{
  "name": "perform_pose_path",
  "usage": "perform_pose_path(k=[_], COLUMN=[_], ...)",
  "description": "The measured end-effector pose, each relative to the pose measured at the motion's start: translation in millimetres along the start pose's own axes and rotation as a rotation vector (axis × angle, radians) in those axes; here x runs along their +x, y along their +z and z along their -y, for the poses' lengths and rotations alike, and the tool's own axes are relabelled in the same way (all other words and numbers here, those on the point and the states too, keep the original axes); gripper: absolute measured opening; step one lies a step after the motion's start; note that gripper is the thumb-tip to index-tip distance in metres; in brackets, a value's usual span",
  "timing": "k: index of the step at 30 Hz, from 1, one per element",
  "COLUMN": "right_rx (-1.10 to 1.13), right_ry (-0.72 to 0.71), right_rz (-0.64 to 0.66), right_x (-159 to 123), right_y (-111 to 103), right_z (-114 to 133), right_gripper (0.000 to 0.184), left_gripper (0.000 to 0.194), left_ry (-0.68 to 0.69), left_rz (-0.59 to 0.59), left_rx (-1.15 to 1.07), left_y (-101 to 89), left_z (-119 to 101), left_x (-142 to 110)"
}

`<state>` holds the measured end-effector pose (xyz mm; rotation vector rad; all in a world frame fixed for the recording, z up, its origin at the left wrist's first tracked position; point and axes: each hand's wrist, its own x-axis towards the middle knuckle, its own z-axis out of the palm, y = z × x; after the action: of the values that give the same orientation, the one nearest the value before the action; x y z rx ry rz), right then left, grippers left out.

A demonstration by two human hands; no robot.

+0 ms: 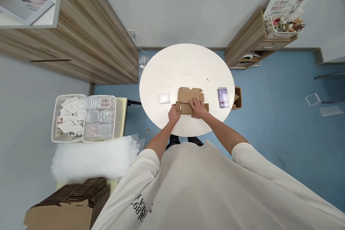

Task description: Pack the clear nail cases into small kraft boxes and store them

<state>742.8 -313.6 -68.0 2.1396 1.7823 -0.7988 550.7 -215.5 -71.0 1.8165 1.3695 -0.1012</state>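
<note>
On the round white table (185, 63) lies a brown cardboard box blank (190, 96), unfolded, with its lid flap spread away from me. My left hand (174, 113) grips the near left side flap, fingers closed on the cardboard edge. Across the right part of the near panel, my right hand (198, 107) lies with its fingers stretched out, pressing on the cardboard. A small white packet (164, 98) sits to the left of the box. Off to the right is a purple, blurred rectangular item (223, 97), apart from both hands.
Two white baskets (86, 139) of paper cards and clear plastic cases stand at left. Below them are a pile of translucent white sheets (91, 158) and stacked flat cardboard (61, 212). An open carton (238, 97) stands on the floor by the table's right edge.
</note>
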Motion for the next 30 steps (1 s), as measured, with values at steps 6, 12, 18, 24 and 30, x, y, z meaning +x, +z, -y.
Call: perform_pose_path(k=[6, 12, 18, 24, 30], right_rx=[0.015, 0.008, 0.021, 0.023, 0.037], right_ry=[0.000, 0.004, 0.001, -0.006, -0.005], right_rz=[-0.024, -0.038, -0.029, -0.029, -0.017], right_x=[0, 0, 0, 0, 1], right_y=[-2, -2, 0, 1, 1], right_z=[0, -2, -5, -6, -6], right_gripper=[0.132, 0.137, 0.139, 0.139, 0.139], left_gripper=[0.048, 0.032, 0.021, 0.018, 0.017], left_ry=[0.172, 0.162, 0.124, 0.068, 0.078], left_rz=[-0.014, -0.007, 0.012, 0.062, 0.090], left_rx=[0.067, 0.090, 0.123, 0.199, 0.391], left_y=[-0.6, -1.6, 0.9, 0.9, -3.3], left_z=[-8, -15, -21, -21, -24], left_x=[-19, -20, -5, 6, 12])
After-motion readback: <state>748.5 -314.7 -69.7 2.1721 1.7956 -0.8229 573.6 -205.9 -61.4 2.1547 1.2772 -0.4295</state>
